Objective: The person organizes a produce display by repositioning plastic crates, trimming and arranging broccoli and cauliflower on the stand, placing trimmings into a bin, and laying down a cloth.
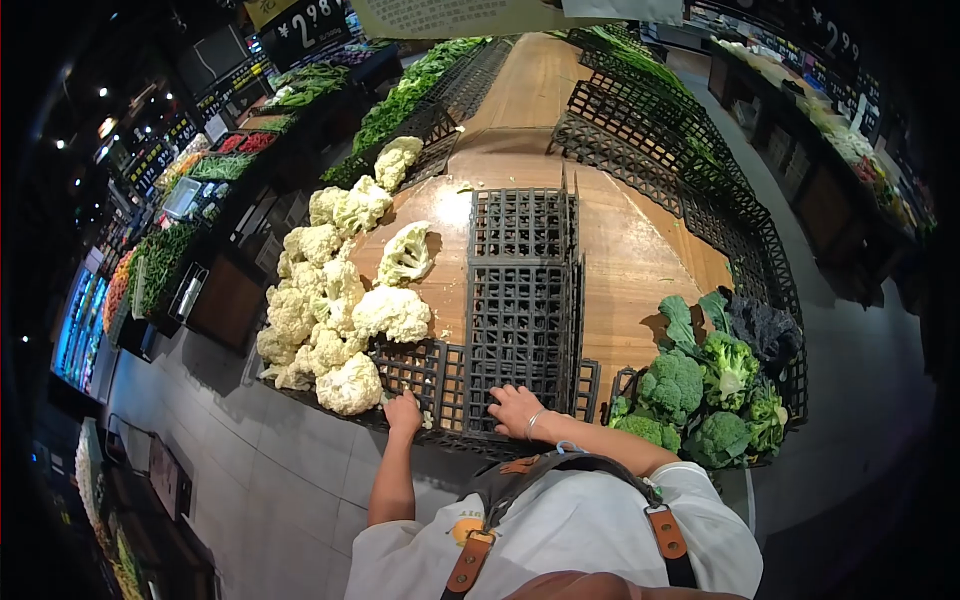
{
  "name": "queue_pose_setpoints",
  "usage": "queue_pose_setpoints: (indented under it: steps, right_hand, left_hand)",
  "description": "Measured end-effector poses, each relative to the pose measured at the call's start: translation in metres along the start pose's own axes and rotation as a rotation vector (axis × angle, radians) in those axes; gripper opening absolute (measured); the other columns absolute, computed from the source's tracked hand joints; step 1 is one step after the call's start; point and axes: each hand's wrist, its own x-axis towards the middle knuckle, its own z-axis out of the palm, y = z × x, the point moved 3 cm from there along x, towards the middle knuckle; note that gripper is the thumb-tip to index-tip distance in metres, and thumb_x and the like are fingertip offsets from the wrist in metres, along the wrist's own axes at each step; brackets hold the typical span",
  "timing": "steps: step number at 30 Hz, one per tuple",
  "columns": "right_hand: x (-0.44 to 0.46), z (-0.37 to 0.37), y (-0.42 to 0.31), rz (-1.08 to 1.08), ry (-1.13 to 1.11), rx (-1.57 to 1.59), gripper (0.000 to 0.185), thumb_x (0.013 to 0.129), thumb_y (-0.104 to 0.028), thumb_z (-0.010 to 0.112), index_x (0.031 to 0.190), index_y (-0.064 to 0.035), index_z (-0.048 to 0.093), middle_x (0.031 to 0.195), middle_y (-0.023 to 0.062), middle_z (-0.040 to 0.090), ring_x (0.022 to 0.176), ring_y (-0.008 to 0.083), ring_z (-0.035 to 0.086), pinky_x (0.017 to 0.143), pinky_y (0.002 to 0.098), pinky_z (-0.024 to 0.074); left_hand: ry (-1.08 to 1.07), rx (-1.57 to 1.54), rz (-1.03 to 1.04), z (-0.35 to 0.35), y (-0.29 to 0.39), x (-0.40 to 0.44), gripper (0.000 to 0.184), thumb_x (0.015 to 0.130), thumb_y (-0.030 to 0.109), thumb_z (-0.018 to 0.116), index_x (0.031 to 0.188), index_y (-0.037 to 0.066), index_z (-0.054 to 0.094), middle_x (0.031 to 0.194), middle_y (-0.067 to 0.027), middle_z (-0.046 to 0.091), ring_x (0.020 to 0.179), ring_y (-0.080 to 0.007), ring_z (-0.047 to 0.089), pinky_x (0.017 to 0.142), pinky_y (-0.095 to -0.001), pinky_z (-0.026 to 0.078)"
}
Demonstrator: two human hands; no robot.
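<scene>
White shirt [570, 525] nearest, the black grid [520, 264] lies beneath the right fingers [505, 395].

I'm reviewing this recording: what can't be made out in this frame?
- Head view: palm of the left hand, hidden by its back.
- Head view: palm of the right hand, likewise, so its grip is unclear.
- Head view: lowest cauliflower heads, covered by those on top.
- Head view: hanging sheet, print too small, cut off by the top edge.
</scene>
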Motion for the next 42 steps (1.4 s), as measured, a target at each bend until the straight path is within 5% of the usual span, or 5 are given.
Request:
queue_pose_setpoints:
  steps: [10, 15, 24, 36, 42]
  right_hand:
    - [-0.001, -0.002, 0.0, -0.015, 0.036, 0.01, 0.039, 0.078, -0.032, 0.066, 0.11, -0.0089, 0.062, 0.129, 0.0146, 0.044, 0.114, 0.03, 0.044, 0.088, 0.04, 0.04]
    - [0.0, 0.001, 0.001, -0.015, 0.058, 0.02, 0.04, 0.077, -0.031, 0.067, 0.11, -0.0085, 0.062, 0.129, 0.0148, 0.044, 0.113, 0.0298, 0.045, 0.087, 0.0395, 0.0404]
    - [-0.001, -0.002, 0.001, -0.012, 0.058, 0.02, 0.04, 0.077, -0.031, 0.066, 0.11, -0.0079, 0.062, 0.128, 0.0145, 0.045, 0.113, 0.0295, 0.045, 0.087, 0.0393, 0.0406]
    - [-0.001, -0.002, 0.001, -0.003, 0.034, 0.035, 0.04, 0.079, -0.031, 0.065, 0.112, -0.0078, 0.061, 0.13, 0.0146, 0.044, 0.115, 0.0298, 0.044, 0.089, 0.04, 0.0396]
    - [-0.001, -0.001, 0.001, -0.007, 0.026, 0.03, 0.041, 0.079, -0.032, 0.066, 0.111, -0.0081, 0.061, 0.131, 0.0147, 0.043, 0.115, 0.0302, 0.043, 0.09, 0.0403, 0.0388]
  left_hand:
    - [0.07, -0.116, -0.017, -0.007, 0.001, -0.003, 0.019, 0.074, 0.009, 0.061, 0.091, 0.002, 0.059, 0.088, -0.0177, 0.062, 0.084, -0.0355, 0.062, 0.076, -0.0461, 0.048]
    - [0.081, -0.385, -0.071, -0.016, 0.001, -0.002, 0.022, 0.075, 0.018, 0.062, 0.085, -0.002, 0.058, 0.082, -0.0241, 0.063, 0.082, -0.0399, 0.062, 0.071, -0.0469, 0.05]
    - [-0.069, -0.112, -0.15, -0.003, -0.001, 0.001, 0.026, 0.079, 0.021, 0.058, 0.1, 0.005, 0.059, 0.104, -0.0156, 0.061, 0.1, -0.0343, 0.059, 0.087, -0.0531, 0.039]
    - [-0.132, 0.166, -0.037, 0.004, 0.012, -0.004, 0.024, 0.087, 0.021, 0.048, 0.107, 0.007, 0.053, 0.106, -0.0115, 0.059, 0.1, -0.0296, 0.058, 0.082, -0.0485, 0.042]
    - [-0.211, 0.228, 0.055, -0.025, -0.004, -0.007, 0.03, 0.086, 0.028, 0.055, 0.109, 0.009, 0.051, 0.108, -0.0115, 0.057, 0.101, -0.0294, 0.058, 0.086, -0.0448, 0.043]
